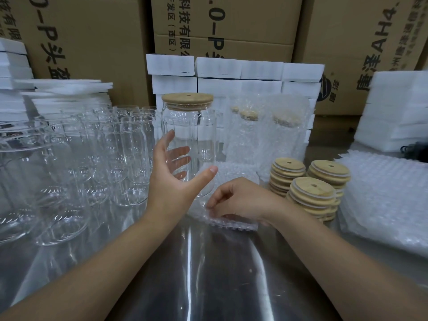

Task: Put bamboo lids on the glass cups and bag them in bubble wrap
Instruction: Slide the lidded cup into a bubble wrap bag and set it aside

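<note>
A clear glass cup (192,135) with a bamboo lid (187,99) on top is upright above the steel table, held by my left hand (171,174), thumb in front and fingers behind the glass. Just below it lies a bubble wrap bag (234,218), and my right hand (243,200) pinches its near left edge. Three stacks of bamboo lids (312,188) stand right of my right hand. Wrapped, lidded cups (266,130) stand behind the bag.
Several open glass cups (92,158) crowd the left of the steel table (208,274). A pile of bubble wrap bags (389,205) lies at the right. White foam blocks (238,75) and cardboard boxes (231,24) line the back.
</note>
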`<state>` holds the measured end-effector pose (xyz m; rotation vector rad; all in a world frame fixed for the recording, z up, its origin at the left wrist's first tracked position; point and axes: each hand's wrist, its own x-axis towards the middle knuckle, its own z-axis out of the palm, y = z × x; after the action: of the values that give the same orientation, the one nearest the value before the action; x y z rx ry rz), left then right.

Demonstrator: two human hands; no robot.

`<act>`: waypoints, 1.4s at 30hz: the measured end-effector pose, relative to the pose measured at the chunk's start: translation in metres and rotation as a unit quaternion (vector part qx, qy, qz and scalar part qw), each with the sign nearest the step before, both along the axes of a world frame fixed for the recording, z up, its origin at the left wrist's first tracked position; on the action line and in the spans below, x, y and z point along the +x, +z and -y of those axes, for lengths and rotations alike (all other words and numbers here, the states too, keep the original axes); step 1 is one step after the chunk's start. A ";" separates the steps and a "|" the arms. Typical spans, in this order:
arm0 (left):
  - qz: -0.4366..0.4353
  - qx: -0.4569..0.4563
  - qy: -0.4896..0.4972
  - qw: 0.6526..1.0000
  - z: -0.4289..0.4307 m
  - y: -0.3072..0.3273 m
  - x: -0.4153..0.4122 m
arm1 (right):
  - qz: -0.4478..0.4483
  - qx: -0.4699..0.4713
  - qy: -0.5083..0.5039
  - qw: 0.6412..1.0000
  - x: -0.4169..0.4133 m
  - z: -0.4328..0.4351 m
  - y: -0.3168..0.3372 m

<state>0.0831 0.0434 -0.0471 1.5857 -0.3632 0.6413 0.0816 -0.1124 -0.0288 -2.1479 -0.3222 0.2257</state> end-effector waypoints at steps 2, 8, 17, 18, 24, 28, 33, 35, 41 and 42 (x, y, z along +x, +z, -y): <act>0.000 0.000 0.000 1.000 0.000 0.000 0.001 | 0.019 -0.026 0.005 0.999 -0.001 -0.001 -0.001; 0.004 0.001 0.000 1.000 0.000 0.000 0.001 | 0.045 -0.040 -0.023 0.998 0.001 -0.002 -0.003; 0.003 0.005 0.001 1.000 0.000 0.000 0.001 | 0.029 -0.076 0.061 0.995 -0.005 -0.003 0.001; 0.003 0.005 0.001 1.000 0.000 0.000 0.001 | 0.029 -0.085 0.073 0.993 -0.006 -0.003 0.001; 0.002 0.005 -0.013 1.000 0.001 0.003 -0.003 | 0.049 -0.124 0.065 0.989 -0.007 -0.004 0.003; 0.004 -0.002 -0.026 1.000 0.002 0.004 -0.005 | 0.059 -0.108 0.036 0.992 -0.004 -0.007 0.003; 0.001 -0.006 -0.030 1.000 0.002 0.003 -0.003 | 0.077 -0.060 0.003 0.995 -0.001 -0.004 0.003; -0.003 -0.001 -0.030 1.000 0.002 0.003 -0.003 | 0.089 -0.054 0.000 0.995 0.000 -0.003 0.004; -0.010 0.014 -0.034 0.999 0.003 0.001 -0.002 | 0.121 0.007 -0.047 0.992 0.005 -0.003 0.001; -0.012 0.016 -0.035 0.999 0.003 0.001 -0.002 | 0.120 0.022 -0.059 0.991 0.006 -0.003 0.000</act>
<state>0.0808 0.0400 -0.0462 1.6024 -0.4114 0.5653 0.0876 -0.1096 -0.0286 -2.1439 -0.3323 -0.1084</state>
